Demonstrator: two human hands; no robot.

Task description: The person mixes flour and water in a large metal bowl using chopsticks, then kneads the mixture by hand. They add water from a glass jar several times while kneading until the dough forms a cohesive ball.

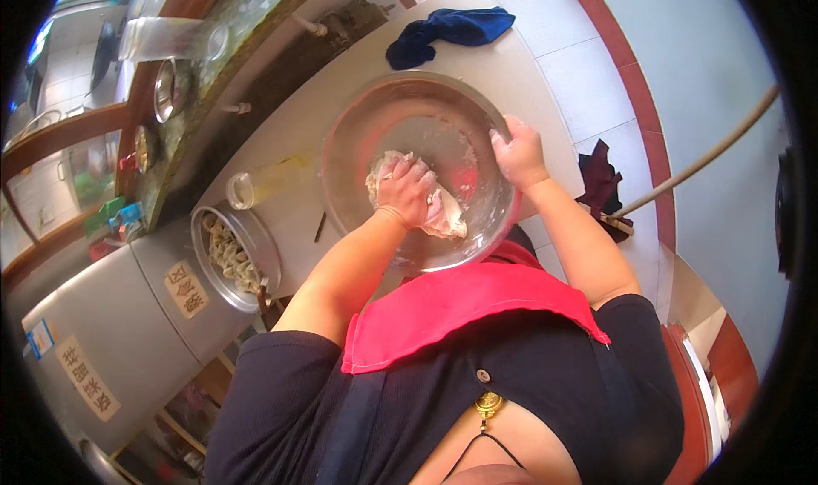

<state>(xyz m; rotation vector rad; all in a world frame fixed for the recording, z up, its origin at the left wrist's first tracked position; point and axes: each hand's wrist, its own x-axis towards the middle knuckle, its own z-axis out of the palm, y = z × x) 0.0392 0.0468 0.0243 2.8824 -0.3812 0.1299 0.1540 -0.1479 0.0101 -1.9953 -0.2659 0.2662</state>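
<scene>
A wide, shallow metal bowl [409, 127] rests tilted on the white table [543, 159], its near edge against the red apron [460, 306]. Inside it lies a lump of pale, shaggy dough [452, 220]. My left hand [409, 188] is pressed into the dough, with curled, floury fingers gripping it. At the upper right side of the bowl, my right hand [521, 153] grips the rim, thumb on the inner side. Bits of dough and flour stick to the bowl's inner wall.
A dark blue cloth [447, 31] lies beyond the bowl. To the left are a clear jar [243, 191] on its side, a thin dark stick [320, 227] and a metal pot [268, 248] of dumplings [227, 255]. Grey cabinets [115, 319] bearing written labels stand at the lower left.
</scene>
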